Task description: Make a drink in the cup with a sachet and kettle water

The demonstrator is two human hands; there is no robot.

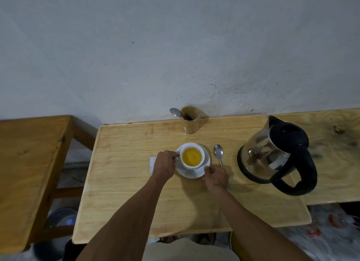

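Observation:
A white cup (202, 156) full of yellow-orange drink stands on a white saucer (191, 173) in the middle of the wooden table (136, 182). My left hand (164, 166) grips the cup's handle on its left side. My right hand (216, 176) pinches the saucer's near right rim. A white sachet (152, 164) lies flat on the table, mostly hidden under my left hand. A metal spoon (218, 156) rests just right of the saucer. The steel and black kettle (276, 155) stands at the right, its handle toward me.
A wooden holder (190, 124) with a spoon (175, 112) sticking out stands at the table's back edge against the wall. A second wooden table (29, 163) is on the left. Another wooden surface (335, 143) continues behind the kettle. Plastic bags (331, 231) lie on the floor at the right.

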